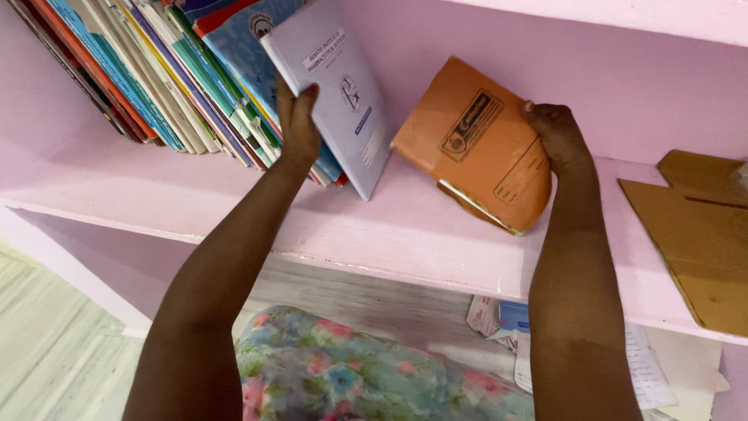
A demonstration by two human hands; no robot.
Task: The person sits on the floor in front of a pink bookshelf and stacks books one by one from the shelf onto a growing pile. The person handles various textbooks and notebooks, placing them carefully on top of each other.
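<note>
While the head camera looked down along both forearms, the left hand [298, 117] was closed on the lower edge of a pale lavender book [331, 93], thumb on the near side and fingers behind, pressing it toward the leaning row of books [164, 74] at about ten o'clock on the pink shelf [389, 234]. That lavender book stood tilted, its top toward eleven o'clock, its bottom corner resting on the shelf just beside the last of the row. At about two o'clock from the left hand, the right hand [557, 136] gripped the upper right edge of an orange notebook [475, 144], fingers curled over the edge; the notebook was tilted against the pink back wall with its lower edge on or just above the shelf, well apart from the lavender book. A flat piece of brown cardboard [693, 234] lay on the shelf at three o'clock, and loose printed papers [506, 327] showed on the level below at five o'clock, near a flowered garment [351, 374] at six o'clock. Judging from this, the step in hand was steadying the row with one hand while the other brought the orange notebook across; the next move would call for keeping the lavender book upright and sliding the notebook toward nine o'clock until it met it.
</note>
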